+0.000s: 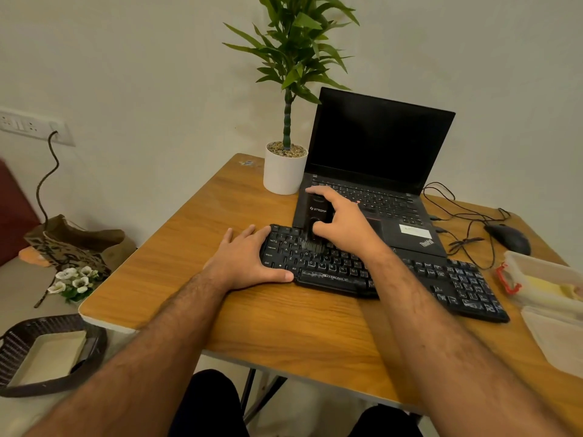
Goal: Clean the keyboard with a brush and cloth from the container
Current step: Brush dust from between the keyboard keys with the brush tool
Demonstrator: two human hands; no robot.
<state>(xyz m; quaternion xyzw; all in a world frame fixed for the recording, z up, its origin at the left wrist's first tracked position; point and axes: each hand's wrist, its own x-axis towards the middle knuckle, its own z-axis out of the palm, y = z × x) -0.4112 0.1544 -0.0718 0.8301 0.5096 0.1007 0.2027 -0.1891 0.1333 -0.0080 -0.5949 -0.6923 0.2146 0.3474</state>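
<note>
Bracing comes first: left hand [249, 260] lies flat, fingers spread, pinning the left end of the black keyboard [381, 272] on the table [189, 247]. Right hand [344, 222] grips the black brush [315, 222], bristles on the upper letter rows; short strokes along each row should lift dust best.

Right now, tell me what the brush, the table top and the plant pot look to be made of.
Brush: looks like matte black plastic, with printed lettering on the body and dark bristles on the keys; the right hand grips it.
Table top: wood-grain surface, probably laminate, given the pale edge band and even sheen.
Plant pot: smooth plain white, ceramic or plastic; cannot tell which.
</note>
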